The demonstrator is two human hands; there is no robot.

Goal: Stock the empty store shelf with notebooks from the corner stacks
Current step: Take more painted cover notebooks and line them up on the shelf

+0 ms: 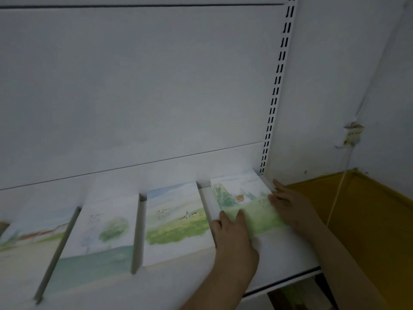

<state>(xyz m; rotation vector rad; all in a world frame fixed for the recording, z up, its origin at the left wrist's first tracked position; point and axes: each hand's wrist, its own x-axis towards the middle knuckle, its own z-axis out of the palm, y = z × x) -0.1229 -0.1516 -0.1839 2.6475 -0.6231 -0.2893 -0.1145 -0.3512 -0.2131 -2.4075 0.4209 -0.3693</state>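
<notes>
The rightmost notebook (243,202) lies flat at the shelf's (288,262) right end. My left hand (234,233) rests fingers-straight on its near-left corner; my right hand (288,204) lies flat along its right edge.

Four notebooks lie side by side on the white shelf (288,260), leaving only narrow gaps between them. Bare shelf shows in front of the rightmost notebook (243,204) (both hands rest there). The slotted upright (276,90) closes the shelf's right end, while above the covers stands open space.
</notes>
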